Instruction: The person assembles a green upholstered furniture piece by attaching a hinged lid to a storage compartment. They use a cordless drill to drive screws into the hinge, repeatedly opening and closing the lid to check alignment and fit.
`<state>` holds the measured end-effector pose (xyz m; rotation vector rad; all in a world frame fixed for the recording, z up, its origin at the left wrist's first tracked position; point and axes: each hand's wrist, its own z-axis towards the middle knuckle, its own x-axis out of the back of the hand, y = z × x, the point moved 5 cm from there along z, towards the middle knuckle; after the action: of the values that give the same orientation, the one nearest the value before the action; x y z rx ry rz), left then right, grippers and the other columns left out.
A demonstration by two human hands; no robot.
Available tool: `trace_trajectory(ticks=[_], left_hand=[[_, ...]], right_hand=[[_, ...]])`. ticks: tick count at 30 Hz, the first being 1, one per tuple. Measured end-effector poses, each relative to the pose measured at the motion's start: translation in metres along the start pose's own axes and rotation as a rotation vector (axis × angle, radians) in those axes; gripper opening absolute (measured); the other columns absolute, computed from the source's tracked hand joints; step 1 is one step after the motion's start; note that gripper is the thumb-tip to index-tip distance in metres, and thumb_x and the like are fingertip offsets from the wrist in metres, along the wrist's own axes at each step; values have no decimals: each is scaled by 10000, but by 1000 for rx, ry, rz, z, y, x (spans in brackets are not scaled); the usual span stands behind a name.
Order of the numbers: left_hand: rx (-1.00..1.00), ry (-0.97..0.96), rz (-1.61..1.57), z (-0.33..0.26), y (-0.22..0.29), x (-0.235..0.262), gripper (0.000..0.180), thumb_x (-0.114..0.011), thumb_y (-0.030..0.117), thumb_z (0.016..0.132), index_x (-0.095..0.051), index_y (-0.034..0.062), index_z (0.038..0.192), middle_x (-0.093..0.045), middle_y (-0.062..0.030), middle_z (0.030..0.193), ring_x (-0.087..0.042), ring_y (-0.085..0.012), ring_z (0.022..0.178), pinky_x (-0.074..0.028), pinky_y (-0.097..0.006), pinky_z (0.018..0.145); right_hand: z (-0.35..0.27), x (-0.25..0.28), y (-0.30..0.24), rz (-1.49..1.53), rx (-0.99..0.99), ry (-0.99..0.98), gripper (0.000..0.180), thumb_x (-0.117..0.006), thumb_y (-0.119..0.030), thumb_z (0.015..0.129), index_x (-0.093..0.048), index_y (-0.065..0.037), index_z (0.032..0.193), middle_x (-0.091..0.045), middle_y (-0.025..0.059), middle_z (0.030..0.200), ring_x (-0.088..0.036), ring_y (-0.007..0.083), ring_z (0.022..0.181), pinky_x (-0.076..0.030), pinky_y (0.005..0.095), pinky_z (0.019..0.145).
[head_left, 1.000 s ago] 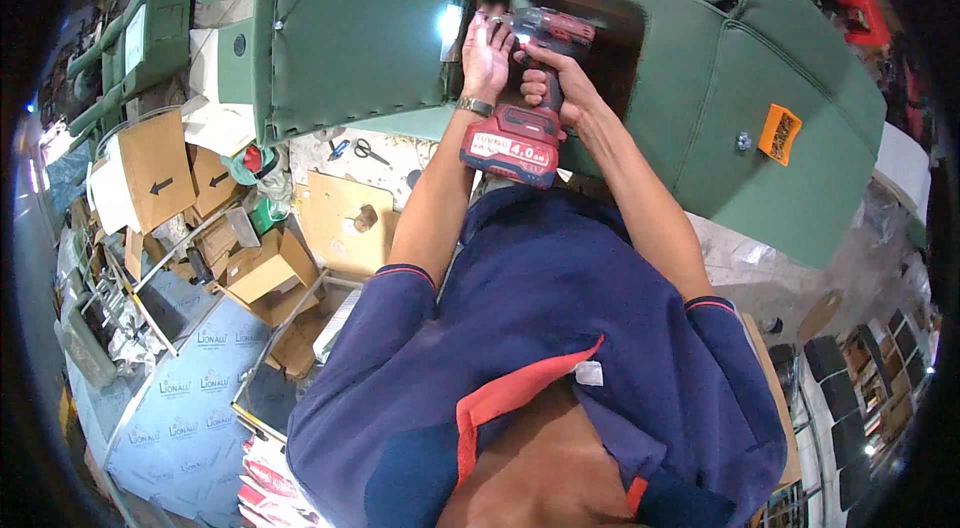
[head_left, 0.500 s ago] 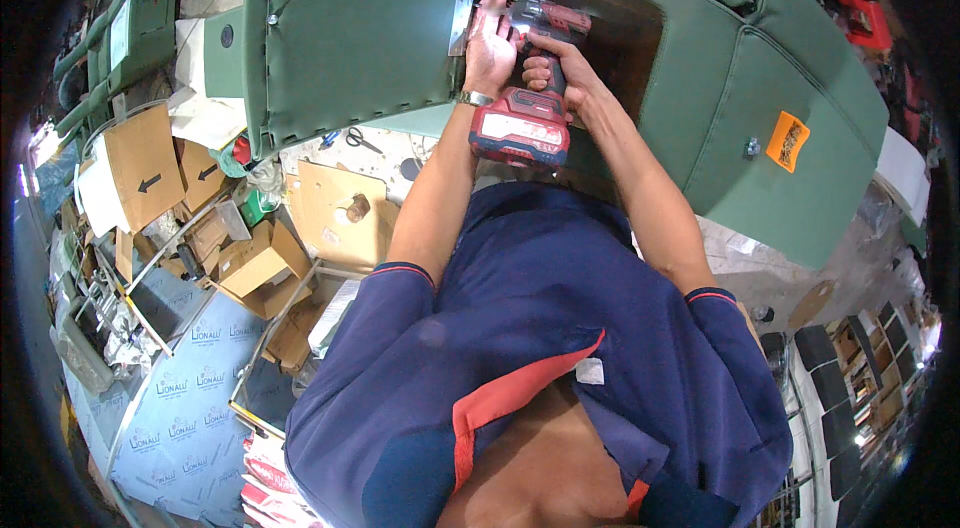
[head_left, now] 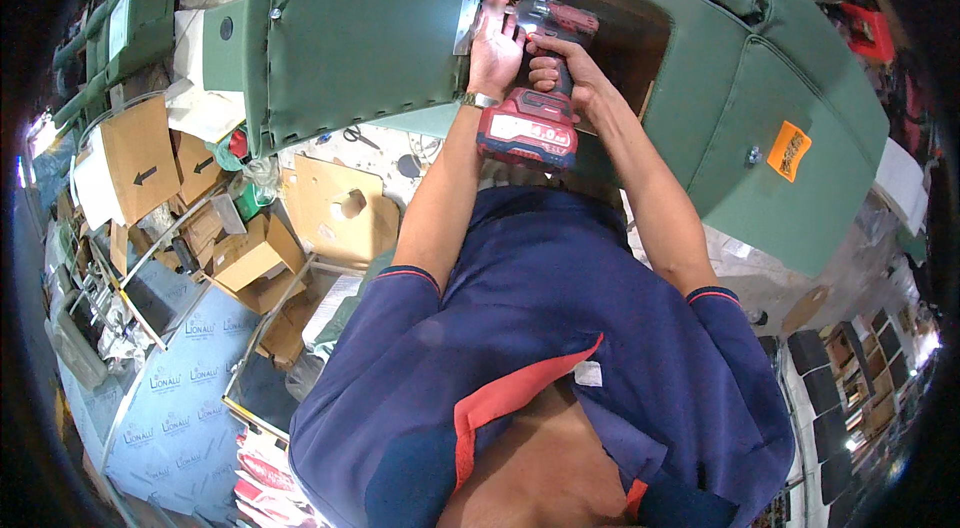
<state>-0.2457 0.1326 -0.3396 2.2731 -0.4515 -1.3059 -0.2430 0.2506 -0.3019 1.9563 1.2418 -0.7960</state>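
My right hand (head_left: 563,68) is wrapped round the grip of a red and black cordless drill (head_left: 528,133), its large battery toward me. The drill's nose points left at the edge of a green padded door panel (head_left: 370,23). By that edge, my left hand (head_left: 494,53) has its palm turned up and its fingers bent close around the drill's tip; whatever they pinch is hidden. A bright metal plate (head_left: 467,23) sits on the panel's edge beside those fingers. Behind the drill, a dark recess (head_left: 625,33) opens in a green upholstered cabinet (head_left: 690,98).
An orange tray of small screws (head_left: 790,150) lies on the green surface at right, near a metal knob (head_left: 753,156). Scissors (head_left: 360,136) lie on the littered floor to the left. Cardboard boxes (head_left: 255,258) and a blue printed sheet (head_left: 180,398) stand lower left.
The whole view has shifted slightly. Both hands and the drill stay at the panel's edge, with the drill's nose still against the left fingers.
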Motion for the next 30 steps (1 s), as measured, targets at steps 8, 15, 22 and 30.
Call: trace_trajectory(ticks=[8,15,22,30], left_hand=[[4,5,-67,2,-3,0,484,-421,387,1030,-357,172,1459,-374,23,1527,-368,-205,1323,-232,-424,1124],[-12,-15,-79,6,-5,1,470,-408,390,1036,-368,185,1457,-406,42,1502,-427,-187,1280,-265,-408,1106],[-14,-18,-87,9,-3,1,457,-398,404,1040,-383,189,1442,-417,52,1489,-423,-183,1281,-270,-402,1105],[4,-2,-99,12,-5,3,447,-389,402,1046,-380,203,1446,-401,51,1497,-422,-190,1282,-277,-397,1103]], right_hand=[[-2,1,-1,6,3,8,145,-622,-179,929,-540,-85,854,-403,-44,556,-385,71,463,-371,246,423],[0,7,-6,-49,19,24,150,-625,-181,927,-538,-73,870,-402,-43,557,-382,69,457,-369,245,415],[-1,5,-7,-57,23,27,141,-624,-178,934,-555,-58,909,-387,-49,548,-368,59,451,-359,228,406],[0,10,-11,-90,29,22,162,-637,-193,922,-541,-64,907,-405,-36,558,-385,75,457,-368,246,418]])
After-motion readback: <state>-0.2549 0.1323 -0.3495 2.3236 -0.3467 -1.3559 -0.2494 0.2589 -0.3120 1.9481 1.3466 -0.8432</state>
